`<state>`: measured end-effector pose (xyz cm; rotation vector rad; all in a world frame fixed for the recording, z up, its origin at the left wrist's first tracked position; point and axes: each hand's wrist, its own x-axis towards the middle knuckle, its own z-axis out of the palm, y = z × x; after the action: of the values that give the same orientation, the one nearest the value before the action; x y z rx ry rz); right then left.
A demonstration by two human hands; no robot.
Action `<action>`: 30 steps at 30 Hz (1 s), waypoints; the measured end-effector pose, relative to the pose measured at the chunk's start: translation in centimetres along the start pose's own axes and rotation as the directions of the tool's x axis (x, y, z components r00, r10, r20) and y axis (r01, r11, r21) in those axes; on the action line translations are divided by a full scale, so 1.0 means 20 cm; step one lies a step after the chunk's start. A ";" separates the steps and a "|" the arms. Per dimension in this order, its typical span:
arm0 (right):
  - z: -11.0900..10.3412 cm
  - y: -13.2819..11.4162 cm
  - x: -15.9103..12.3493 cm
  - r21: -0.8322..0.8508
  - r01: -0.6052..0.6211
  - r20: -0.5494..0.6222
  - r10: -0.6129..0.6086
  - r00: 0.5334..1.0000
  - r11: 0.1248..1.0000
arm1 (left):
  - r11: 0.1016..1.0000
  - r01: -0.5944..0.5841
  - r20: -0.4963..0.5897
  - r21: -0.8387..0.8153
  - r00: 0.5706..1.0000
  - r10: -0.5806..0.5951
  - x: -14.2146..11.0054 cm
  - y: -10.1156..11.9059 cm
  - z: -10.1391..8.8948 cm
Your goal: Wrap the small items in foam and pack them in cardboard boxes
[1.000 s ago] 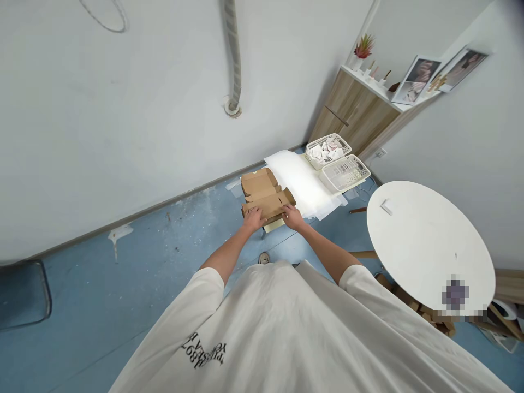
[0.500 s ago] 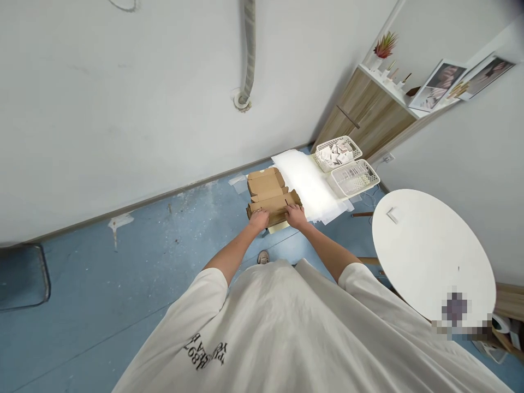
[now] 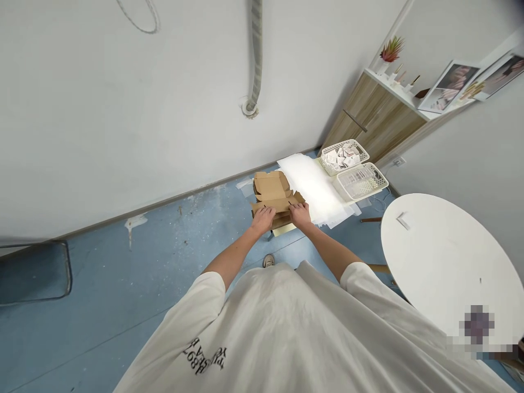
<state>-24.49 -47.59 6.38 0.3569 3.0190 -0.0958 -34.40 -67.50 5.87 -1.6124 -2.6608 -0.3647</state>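
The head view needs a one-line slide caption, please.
Left hand and right hand on unfolded brown cardboard, white baskets farther right.

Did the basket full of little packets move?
No, the basket hasn't moved that I can see: it's still right beside the wooden cabinet.

Brown cardboard (image 3: 272, 186) lies by white sheeting (image 3: 305, 177), with white baskets (image 3: 361, 182) at the pale yellow table's (image 3: 286, 230) far right corner.

matt brown cardboard box (image 3: 271, 186); perforated white plastic baskets (image 3: 362, 182); wood-grain cabinet (image 3: 379, 112)
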 end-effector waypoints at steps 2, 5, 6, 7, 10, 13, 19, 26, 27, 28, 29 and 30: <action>-0.02 0.02 0.01 -0.003 0.045 -0.027 -0.045 0.999 0.999 | 1.000 0.003 -0.049 0.005 0.999 -0.003 0.01 0.00 -0.04; -0.07 0.04 0.01 -0.006 0.088 -0.065 -0.089 0.994 0.996 | 1.000 0.003 -0.108 -0.007 0.994 -0.003 0.02 0.01 -0.10; -0.10 0.05 0.01 -0.009 0.102 -0.084 -0.103 0.991 0.995 | 1.000 -0.003 -0.128 -0.014 0.992 0.001 0.03 0.02 -0.12; -0.13 0.06 0.01 -0.014 0.116 -0.107 -0.117 0.987 0.993 | 1.000 -0.013 -0.149 -0.021 0.989 0.010 0.03 0.03 -0.13; -0.22 0.07 0.03 -0.036 0.146 -0.185 -0.150 0.971 0.989 | 0.998 -0.053 -0.211 -0.036 0.976 0.044 0.07 0.05 -0.18; -0.33 0.10 0.03 -0.054 0.143 -0.264 -0.152 0.952 0.988 | 0.995 -0.086 -0.251 -0.047 0.965 0.071 0.12 0.07 -0.23; -0.51 0.21 -0.05 -0.041 0.092 -0.416 -0.101 0.904 0.995 | 0.977 -0.203 -0.335 -0.071 0.927 0.168 0.32 0.14 -0.37; -0.66 0.48 -0.30 0.009 -0.103 -0.458 0.096 0.884 0.995 | 0.911 -0.404 -0.383 -0.089 0.858 0.343 0.62 0.43 -0.51; -0.67 0.53 -0.35 0.013 -0.136 -0.443 0.128 0.887 0.991 | 0.900 -0.425 -0.384 -0.093 0.850 0.362 0.66 0.49 -0.51; -0.68 0.58 -0.40 0.016 -0.167 -0.430 0.158 0.889 0.986 | 0.889 -0.447 -0.385 -0.100 0.841 0.380 0.71 0.56 -0.51; -0.69 0.65 -0.45 0.020 -0.195 -0.420 0.185 0.888 0.981 | 0.876 -0.471 -0.387 -0.107 0.831 0.399 0.76 0.63 -0.50; -0.70 0.71 -0.51 0.024 -0.223 -0.416 0.212 0.884 0.975 | 0.861 -0.496 -0.390 -0.113 0.819 0.421 0.81 0.72 -0.48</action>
<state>-12.51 -35.09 20.62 0.8082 3.3620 0.0428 -30.59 -48.94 20.05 -1.9551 -1.9396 -0.8440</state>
